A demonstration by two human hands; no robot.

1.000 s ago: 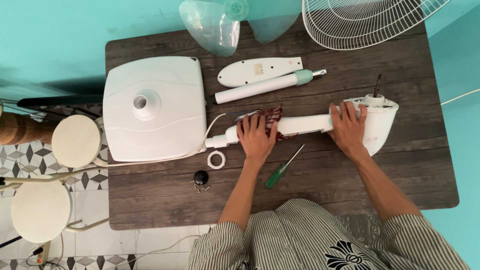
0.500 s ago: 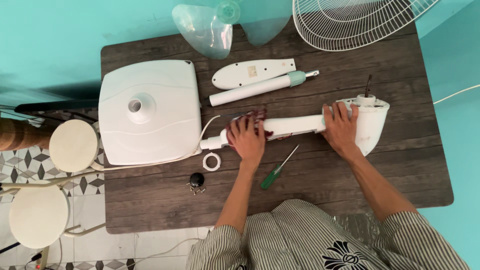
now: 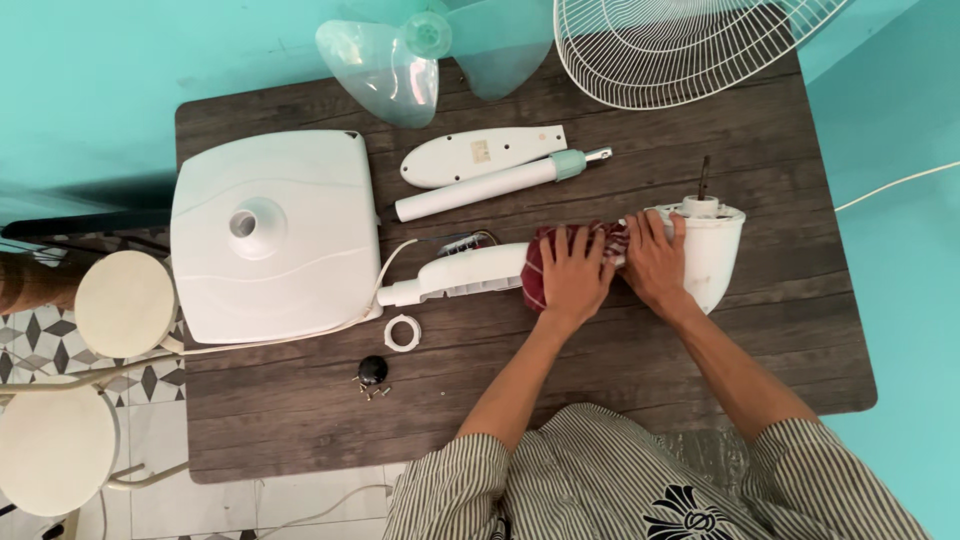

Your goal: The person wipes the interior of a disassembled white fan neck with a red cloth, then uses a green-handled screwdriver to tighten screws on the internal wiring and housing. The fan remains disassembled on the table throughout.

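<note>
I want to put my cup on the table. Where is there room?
Bare wood lies on the table right of the fan head, and along the near edge. It is crowded around the base, tube, ring and both hands.

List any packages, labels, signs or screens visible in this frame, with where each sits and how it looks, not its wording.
Label: a small pale rectangular sticker on the white elongated cover plate lying at the back of the table, above the white tube; its print is too small to make out.
No packages, signs or screens are in view.
</note>
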